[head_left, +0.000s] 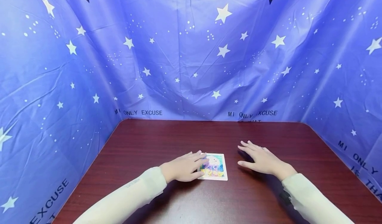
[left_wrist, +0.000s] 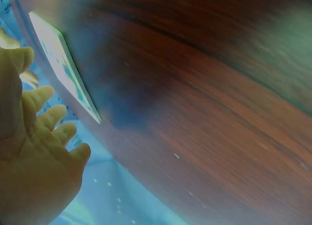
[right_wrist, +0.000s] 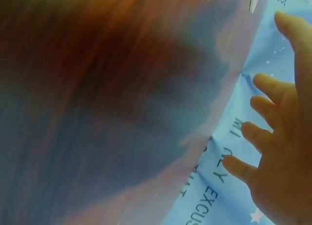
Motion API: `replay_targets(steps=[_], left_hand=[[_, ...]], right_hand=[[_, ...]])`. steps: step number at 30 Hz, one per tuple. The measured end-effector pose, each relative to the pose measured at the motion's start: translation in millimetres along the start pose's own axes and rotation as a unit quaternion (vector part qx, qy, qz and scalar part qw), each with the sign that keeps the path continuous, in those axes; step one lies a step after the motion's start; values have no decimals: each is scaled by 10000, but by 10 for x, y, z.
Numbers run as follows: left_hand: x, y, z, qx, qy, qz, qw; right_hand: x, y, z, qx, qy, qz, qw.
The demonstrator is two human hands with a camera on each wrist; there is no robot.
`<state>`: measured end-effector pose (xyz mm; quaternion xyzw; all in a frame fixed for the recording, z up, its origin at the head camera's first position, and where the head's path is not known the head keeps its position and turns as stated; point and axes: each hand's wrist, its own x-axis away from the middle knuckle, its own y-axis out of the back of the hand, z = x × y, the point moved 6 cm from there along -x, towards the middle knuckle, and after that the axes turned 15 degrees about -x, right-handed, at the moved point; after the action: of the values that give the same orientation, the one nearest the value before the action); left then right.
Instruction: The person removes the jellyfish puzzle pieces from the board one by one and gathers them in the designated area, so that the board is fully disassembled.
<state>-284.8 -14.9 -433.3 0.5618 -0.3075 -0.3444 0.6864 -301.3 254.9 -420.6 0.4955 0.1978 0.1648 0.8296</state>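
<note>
A thin square board (head_left: 219, 168) with a colourful cartoon picture and a white border lies flat on the dark red table (head_left: 191, 204). My left hand (head_left: 184, 167) is over its left side in the head view, fingers stretched toward it and covering part of the picture. In the left wrist view the board (left_wrist: 59, 59) lies past the fingertips, and nothing is in the palm. My right hand (head_left: 262, 160) hovers over the table to the right of the board, palm down with fingers spread and holding nothing. The right wrist view catches just a corner of the board at its top edge.
A blue-violet curtain (head_left: 191, 61) with white stars and printed lettering encloses the table at the back and on both sides. Both forearms, in pale sleeves (head_left: 131, 191), reach in from the front, and a dark band (head_left: 285, 197) shows by the right cuff.
</note>
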Motion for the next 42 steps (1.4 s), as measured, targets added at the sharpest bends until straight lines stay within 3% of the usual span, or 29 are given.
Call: replay_targets(steps=[6,15,28,42], left_hand=[[-109,-24,-150,-85,-253,12,9996],[-201,-53,-241,-458,-478,1,9978],[-223,-72,-244,-428,-390,55,9983],[-213,-73,-245,-317,-526,-140,9980]], right_hand=[[-63,-105,99,-379,153,186,9990],[-202,-219,253,-792,487,333,9951],[-347,-373,357,-1147,518,663,9898],[-529,-385,386,-1380,531,558,9874]])
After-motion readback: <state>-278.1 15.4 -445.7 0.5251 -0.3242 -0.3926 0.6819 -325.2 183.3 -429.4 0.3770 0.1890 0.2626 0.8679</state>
